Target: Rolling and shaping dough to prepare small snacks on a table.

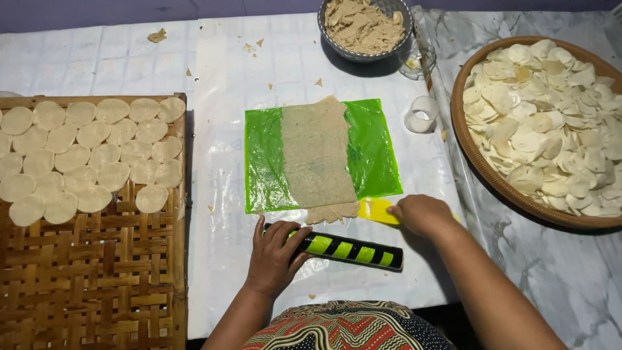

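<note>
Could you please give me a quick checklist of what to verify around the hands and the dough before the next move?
1. Left hand resting on the striped rolling pin: ok.
2. Right hand on the yellow scraper: ok.
3. Dough strip lying flat on the green sheet: ok, though its near end overhangs the sheet.
4. Free room on the woven tray: ok.
5. Round cutter within reach: ok.
6. Dough thickness even: cannot tell.

bare worktop (110,61) lies open above the woven tray (97,285) on the left; the round basket (473,149) blocks the right, the bowl (324,32) and small cup (421,115) crowd the far side, and the striped roller (350,249) bars the near edge of the green sheet (372,152)
</note>
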